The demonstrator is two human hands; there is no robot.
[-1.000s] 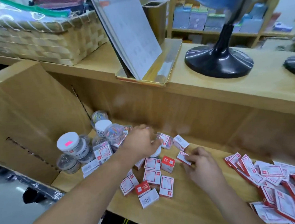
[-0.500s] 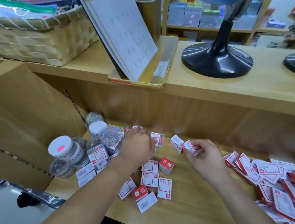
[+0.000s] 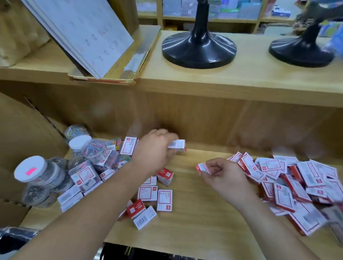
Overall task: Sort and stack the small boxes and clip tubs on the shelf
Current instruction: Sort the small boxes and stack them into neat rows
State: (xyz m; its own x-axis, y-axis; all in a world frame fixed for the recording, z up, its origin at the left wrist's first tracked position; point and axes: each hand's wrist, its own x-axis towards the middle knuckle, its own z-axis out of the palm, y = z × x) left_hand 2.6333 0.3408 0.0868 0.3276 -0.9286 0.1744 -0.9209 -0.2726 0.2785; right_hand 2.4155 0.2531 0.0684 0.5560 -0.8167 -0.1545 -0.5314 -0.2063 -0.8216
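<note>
A barcoded box (image 3: 178, 145) is gripped by the left hand (image 3: 156, 152), jutting past the fingers; a red-ended box (image 3: 203, 168) is pinched by the right hand (image 3: 225, 173).

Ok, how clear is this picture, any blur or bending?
Head view: the right box pile smears with motion blur, worst lower right; head view: the left hand and right hand, each gripping a small box, look fairly sharp; head view: the upper shelf edge bows from the wide lens, light glints on the black base.
</note>
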